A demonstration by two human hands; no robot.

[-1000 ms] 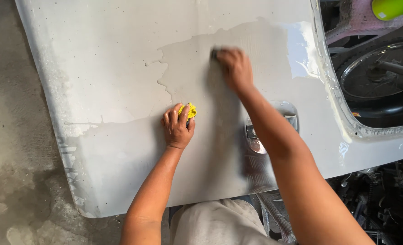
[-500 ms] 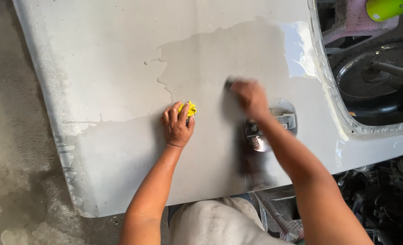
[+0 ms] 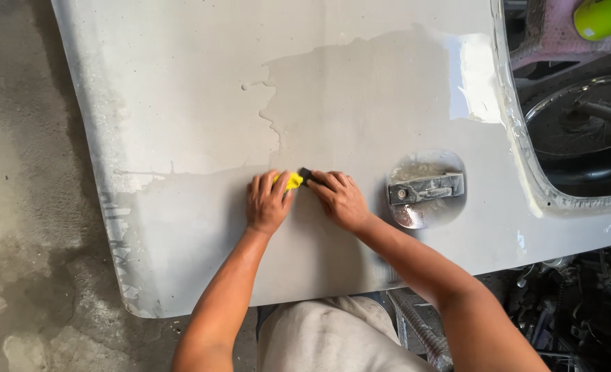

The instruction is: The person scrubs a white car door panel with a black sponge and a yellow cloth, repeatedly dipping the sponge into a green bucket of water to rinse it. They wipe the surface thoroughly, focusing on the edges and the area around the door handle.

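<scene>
Head view showed the left hand [image 3: 267,203] curled over a yellow sponge [image 3: 293,181], which peeked out past its fingertips. Just beside it, the right hand [image 3: 340,198] pressed a dark sanding pad [image 3: 307,175] under its fingertips against the wet grey car door [image 3: 202,103].

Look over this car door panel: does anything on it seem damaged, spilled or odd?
Yes. A dark wet patch with a ragged edge covers part of the door panel, and the handle looks dull and scuffed. The left hand presses a yellow sponge; the right hand holds a dark pad.
</scene>
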